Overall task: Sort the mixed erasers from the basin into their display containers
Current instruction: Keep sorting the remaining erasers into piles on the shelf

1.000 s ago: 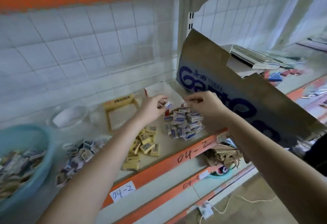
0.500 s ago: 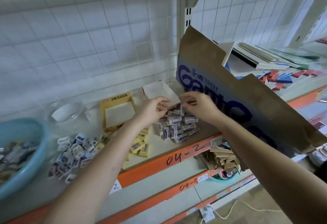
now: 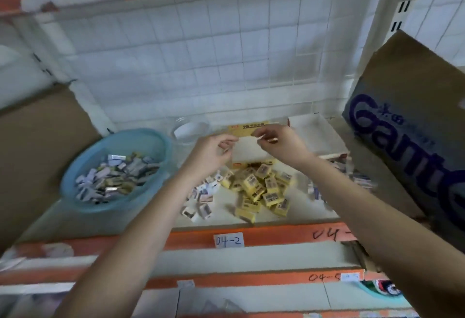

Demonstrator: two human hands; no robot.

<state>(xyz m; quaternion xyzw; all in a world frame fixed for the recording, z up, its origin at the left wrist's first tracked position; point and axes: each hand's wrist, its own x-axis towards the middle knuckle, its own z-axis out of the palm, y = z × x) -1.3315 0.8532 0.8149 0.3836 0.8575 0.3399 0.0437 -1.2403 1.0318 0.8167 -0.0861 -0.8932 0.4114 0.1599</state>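
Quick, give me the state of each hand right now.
Left hand: fingers curled; too blurred to tell whether they hold anything.
Right hand: fingertips pinched together; cannot tell what, if anything, is between them.

Soft, flat, cool light fills the shelf bay, brightest on the white tiled wall [image 3: 226, 53] at the back and falling off toward the dim lower corners. Shadows are faint, with only a weak one under the yellow erasers [image 3: 261, 187]. Motion blur smears the whole frame: the left hand [image 3: 208, 156] and right hand [image 3: 281, 146] are soft-edged, their fingertips indistinct, and the contents of the blue basin [image 3: 148, 140] run together. The wide lens bows the orange shelf edge [image 3: 276, 236] and stretches the cardboard box [image 3: 415, 106] at right. The paper label [image 3: 228, 240] reading 04-2 is legible.
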